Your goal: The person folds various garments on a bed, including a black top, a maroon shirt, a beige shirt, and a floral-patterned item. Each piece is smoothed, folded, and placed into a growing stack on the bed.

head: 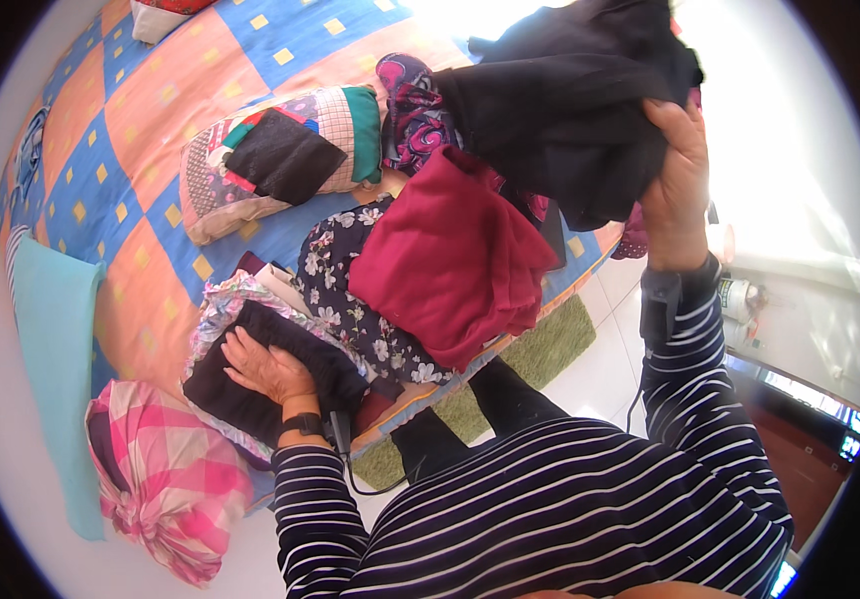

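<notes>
My left hand (273,371) lies flat, fingers spread, on a folded black garment (231,397). Under that garment is a stack of folded clothes with a white floral ruffled cloth (213,311) showing at its edge. My right hand (676,168) grips a black cloth (550,127) and holds it raised at the upper right; its far end hangs in bright light. Between my hands, a folded crimson cloth (449,262) rests partly over a dark flower-print cloth (340,247). A purple and pink patterned garment (422,120) shows beside the raised black cloth.
A blue and orange checked bedspread (160,142) covers the bed. On it are a patchwork cushion (265,157) with a black piece on top, a pink checked bundle (175,472) and a light-blue cloth (55,359). A green rug (550,344) lies on the tiled floor (613,322).
</notes>
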The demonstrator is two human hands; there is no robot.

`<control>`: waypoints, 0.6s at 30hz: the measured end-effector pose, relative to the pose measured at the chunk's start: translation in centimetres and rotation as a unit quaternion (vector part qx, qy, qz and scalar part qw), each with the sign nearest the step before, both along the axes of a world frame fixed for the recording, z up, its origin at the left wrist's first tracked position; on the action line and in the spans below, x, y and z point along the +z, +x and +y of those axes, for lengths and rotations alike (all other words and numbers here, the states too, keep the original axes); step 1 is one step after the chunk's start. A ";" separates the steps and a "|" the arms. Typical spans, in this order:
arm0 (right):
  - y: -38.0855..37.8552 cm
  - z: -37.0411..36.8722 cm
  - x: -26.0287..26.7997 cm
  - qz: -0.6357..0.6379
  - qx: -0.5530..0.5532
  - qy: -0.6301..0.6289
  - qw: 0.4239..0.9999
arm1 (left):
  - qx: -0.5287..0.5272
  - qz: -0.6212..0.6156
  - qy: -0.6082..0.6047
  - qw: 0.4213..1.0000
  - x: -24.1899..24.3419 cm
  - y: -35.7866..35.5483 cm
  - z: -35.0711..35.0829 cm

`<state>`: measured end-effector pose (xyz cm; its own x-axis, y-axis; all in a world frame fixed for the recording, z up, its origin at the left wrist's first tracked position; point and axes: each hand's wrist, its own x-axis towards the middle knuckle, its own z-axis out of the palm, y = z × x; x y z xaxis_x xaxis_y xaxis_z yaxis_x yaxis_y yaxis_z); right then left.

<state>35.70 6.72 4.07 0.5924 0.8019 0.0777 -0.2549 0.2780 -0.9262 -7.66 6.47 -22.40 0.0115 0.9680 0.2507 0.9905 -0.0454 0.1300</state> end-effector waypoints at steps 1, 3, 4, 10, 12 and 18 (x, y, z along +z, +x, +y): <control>-1.3 -0.4 1.4 -0.034 -0.022 -0.003 0.999 | -0.003 -0.006 0.006 1.000 0.0 0.0 0.0; -4.1 -1.6 3.2 -0.070 0.000 0.016 0.997 | 0.002 -0.006 0.008 1.000 0.1 0.1 0.0; -5.4 -2.2 3.8 -0.078 0.011 0.032 0.996 | 0.001 -0.008 0.010 1.000 0.2 0.2 0.1; -11.2 -8.9 -0.6 0.131 0.056 -0.032 0.989 | -0.028 -0.118 -0.062 0.991 5.4 -0.6 -0.2; -13.0 -10.9 -5.9 0.224 0.073 -0.133 0.963 | -0.083 -0.206 -0.027 0.975 8.2 -0.9 -1.7; -14.4 -19.3 -14.5 0.125 0.099 -0.480 0.863 | -0.053 -0.604 -0.244 0.756 12.2 1.6 -8.2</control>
<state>21.35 -12.58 -10.43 0.3392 0.5133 -0.7883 -0.4343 -0.6579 -0.6153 -6.01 -1.69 -10.19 0.1433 0.9583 -0.2474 0.1286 0.2298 0.9647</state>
